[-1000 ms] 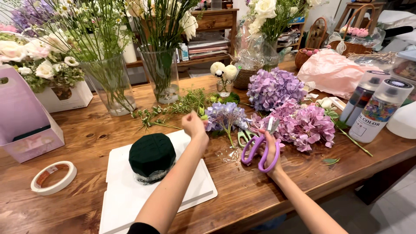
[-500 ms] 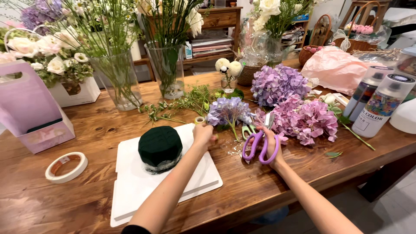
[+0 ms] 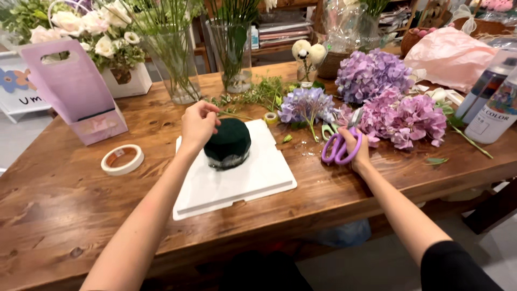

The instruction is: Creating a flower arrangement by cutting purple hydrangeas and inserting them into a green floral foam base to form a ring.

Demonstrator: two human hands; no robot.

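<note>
My left hand (image 3: 197,123) hovers at the upper left of a dark green foam dome (image 3: 228,141), its fingertips pinched on a thin green stem (image 3: 232,114). The dome stands on a white square board (image 3: 237,178). My right hand (image 3: 355,146) rests on the wooden table and grips purple-handled scissors (image 3: 338,148), blades pointing toward the pink hydrangea (image 3: 409,118). A small lilac hydrangea (image 3: 307,105) lies between the board and the scissors. A bigger purple hydrangea (image 3: 369,75) sits behind.
A tape roll (image 3: 122,159) and a lilac paper bag (image 3: 75,89) lie left. Glass vases (image 3: 175,64) with stems stand at the back, beside a white box of roses (image 3: 126,81). Spray cans (image 3: 493,105) and pink wrapping paper (image 3: 449,56) are at the right. Green sprigs (image 3: 253,97) and small green tape (image 3: 270,117) lie behind the board.
My left hand has drawn back from the lilac hydrangea to the left side of the foam dome. The view has shifted, so everything sits further right. My right hand stays on the scissors.
</note>
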